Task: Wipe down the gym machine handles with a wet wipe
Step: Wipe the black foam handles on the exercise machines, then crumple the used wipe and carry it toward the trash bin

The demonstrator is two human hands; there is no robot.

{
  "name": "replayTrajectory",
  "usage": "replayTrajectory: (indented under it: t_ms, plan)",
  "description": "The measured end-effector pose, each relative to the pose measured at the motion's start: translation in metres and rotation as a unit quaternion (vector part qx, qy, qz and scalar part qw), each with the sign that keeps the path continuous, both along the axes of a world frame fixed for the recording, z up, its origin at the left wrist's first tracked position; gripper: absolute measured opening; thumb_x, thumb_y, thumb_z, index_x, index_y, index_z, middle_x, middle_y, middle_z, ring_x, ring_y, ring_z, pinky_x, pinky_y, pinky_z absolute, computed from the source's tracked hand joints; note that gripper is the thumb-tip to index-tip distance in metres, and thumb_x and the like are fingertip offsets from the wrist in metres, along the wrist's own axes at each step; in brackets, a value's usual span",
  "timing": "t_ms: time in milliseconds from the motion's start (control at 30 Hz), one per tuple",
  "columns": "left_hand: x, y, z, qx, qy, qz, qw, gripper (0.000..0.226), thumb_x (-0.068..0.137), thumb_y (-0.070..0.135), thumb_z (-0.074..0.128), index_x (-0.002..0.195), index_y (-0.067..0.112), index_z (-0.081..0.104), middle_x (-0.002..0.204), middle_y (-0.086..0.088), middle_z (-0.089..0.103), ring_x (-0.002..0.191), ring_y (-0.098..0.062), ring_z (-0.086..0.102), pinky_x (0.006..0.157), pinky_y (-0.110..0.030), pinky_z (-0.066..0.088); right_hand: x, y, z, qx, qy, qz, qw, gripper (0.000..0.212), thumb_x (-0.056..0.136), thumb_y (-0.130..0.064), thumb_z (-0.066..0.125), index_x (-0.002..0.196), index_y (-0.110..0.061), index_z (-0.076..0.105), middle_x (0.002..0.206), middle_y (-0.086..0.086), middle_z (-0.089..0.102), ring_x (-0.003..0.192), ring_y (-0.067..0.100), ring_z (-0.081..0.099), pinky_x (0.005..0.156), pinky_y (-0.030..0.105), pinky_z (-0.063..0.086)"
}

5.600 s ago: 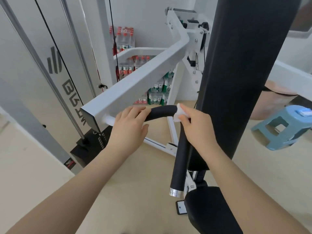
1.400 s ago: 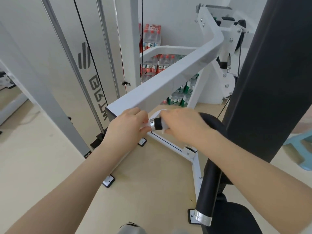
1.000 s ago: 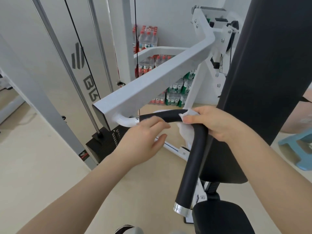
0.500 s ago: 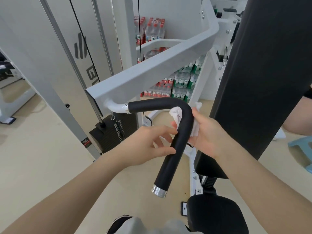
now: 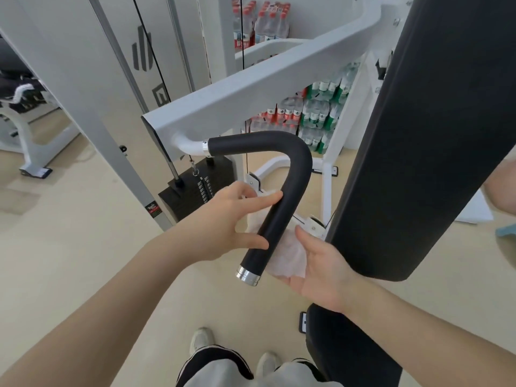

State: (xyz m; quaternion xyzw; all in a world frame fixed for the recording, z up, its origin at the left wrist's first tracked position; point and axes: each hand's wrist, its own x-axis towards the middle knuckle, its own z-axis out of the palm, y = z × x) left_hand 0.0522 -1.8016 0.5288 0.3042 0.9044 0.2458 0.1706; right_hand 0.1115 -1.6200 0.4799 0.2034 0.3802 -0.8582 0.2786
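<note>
Behind the handle (image 5: pixel 282 208), wet wipe (image 5: pixel 287 254) (crumpled) in right hand (image 5: pixel 321 269), left hand (image 5: pixel 226 222) touching it

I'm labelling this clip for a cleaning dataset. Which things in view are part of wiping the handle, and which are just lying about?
In the job:
black handle
wet wipe
left hand, fingers on the handle
right hand, wipe in its palm

Just about:
water bottles
weight stack
black back pad
</note>
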Motion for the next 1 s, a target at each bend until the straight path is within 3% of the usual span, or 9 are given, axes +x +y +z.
replayTrajectory:
  t_ms: [167,300,400,500,600,700,767,900,1000]
  plan:
    - [0.003,-0.001,-0.002,0.033,-0.014,0.01,0.999,0.07,0.078,0.034,0.069,0.121,0.062,0.021,0.15,0.01,0.01,0.134,-0.014,0.016,0.109,-0.035,0.021,-0.017,0.01,0.005,-0.037,0.041,-0.083,0.995,0.052,0.099,-0.041,0.022,0.129,-0.011,0.052,0.129,0.013,0.058,0.119,0.026,0.055,0.101,0.039,0.043]
    - [0.001,-0.003,-0.004,0.032,-0.021,0.006,0.999,0.066,0.081,0.038,0.064,0.119,0.066,0.018,0.154,0.011,0.005,0.141,-0.016,0.004,0.113,-0.043,0.012,0.007,-0.02,-0.016,-0.047,0.003,0.016,0.999,0.045,0.095,-0.039,0.036,0.126,-0.013,0.055,0.122,0.012,0.061,0.119,0.027,0.053,0.109,0.039,0.033]
    - [0.002,-0.005,-0.008,0.036,-0.026,0.016,0.999,0.063,0.081,0.041,0.062,0.12,0.065,0.019,0.155,0.009,0.008,0.142,-0.017,0.002,0.115,-0.045,0.011,0.02,-0.038,-0.026,-0.068,-0.024,0.052,0.996,0.041,0.086,-0.03,0.047,0.118,-0.009,0.06,0.115,0.014,0.063,0.108,0.029,0.059,0.099,0.037,0.039]
    - [0.008,-0.007,-0.013,0.057,0.003,0.029,0.998,0.06,0.084,0.039,0.061,0.131,0.054,0.027,0.153,0.006,0.017,0.141,-0.018,0.012,0.115,-0.041,0.017,0.021,-0.041,-0.024,-0.032,-0.017,-0.001,0.999,0.03,0.082,-0.02,0.051,0.104,-0.005,0.063,0.106,0.013,0.063,0.1,0.027,0.06,0.098,0.037,0.042]
    - [0.024,-0.015,-0.016,0.048,0.054,0.033,0.997,0.06,0.087,0.04,0.055,0.142,0.038,0.028,0.151,0.005,0.025,0.139,-0.016,0.022,0.113,-0.033,0.023,0.03,-0.038,-0.025,0.022,-0.029,-0.04,0.999,0.032,0.093,-0.023,0.043,0.116,-0.009,0.06,0.114,0.009,0.064,0.116,0.023,0.056,0.109,0.037,0.034]
    - [0.048,-0.033,-0.014,0.094,0.068,0.054,0.992,0.062,0.089,0.039,0.052,0.144,0.032,0.025,0.145,0.01,0.034,0.133,-0.008,0.03,0.107,-0.023,0.024,0.05,-0.028,-0.019,0.098,-0.022,-0.144,0.984,0.031,0.096,-0.027,0.04,0.106,-0.009,0.064,0.094,0.009,0.07,0.094,0.023,0.064,0.091,0.036,0.048]
    - [0.061,-0.039,-0.01,0.132,0.071,0.057,0.987,0.063,0.089,0.035,0.053,0.145,0.031,0.023,0.135,0.013,0.041,0.126,-0.003,0.036,0.105,-0.024,0.029,0.065,-0.018,-0.011,0.092,-0.01,-0.187,0.978,0.032,0.097,-0.028,0.041,0.114,-0.009,0.06,0.099,0.01,0.069,0.093,0.022,0.064,0.079,0.032,0.051]
    - [0.079,-0.013,-0.007,0.194,0.05,0.068,0.977,0.044,0.092,0.023,0.052,0.135,0.028,0.044,0.115,0.013,0.056,0.103,-0.002,0.052,0.091,-0.015,0.042,0.094,-0.007,0.01,0.205,0.098,-0.135,0.964,0.034,0.097,-0.025,0.043,0.119,-0.006,0.058,0.112,0.007,0.066,0.106,0.018,0.061,0.097,0.032,0.045]
    - [0.107,0.023,-0.005,0.206,0.006,0.049,0.977,0.032,0.092,0.026,0.052,0.124,0.026,0.056,0.108,0.011,0.061,0.092,-0.003,0.057,0.077,-0.003,0.041,0.123,0.003,0.028,0.316,0.161,-0.089,0.931,0.028,0.096,-0.024,0.046,0.112,-0.009,0.064,0.104,0.005,0.069,0.099,0.016,0.065,0.091,0.028,0.05]
